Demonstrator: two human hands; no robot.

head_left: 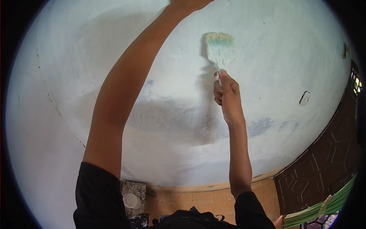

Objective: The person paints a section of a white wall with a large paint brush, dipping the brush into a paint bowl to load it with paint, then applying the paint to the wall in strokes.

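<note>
My right hand [228, 89] is closed around the handle of a wide paintbrush [220, 49], bristles up. Pale paint coats the brush, with a greenish band near the bristle tips. Its head is close to the pale painted wall [267, 49], and a shadow falls just left of it. At the top edge of the view, my left hand [189, 4] reaches high up by the wall. Its fingers lie outside the frame.
A white tub [131, 200] stands on a worn wooden bench [129, 187] at lower left. Orange tiles [190, 196] line the floor below. A dark carved door [316, 171] and a green curtain [339, 200] are at right. A small wall fitting [304, 98] sits right of the brush.
</note>
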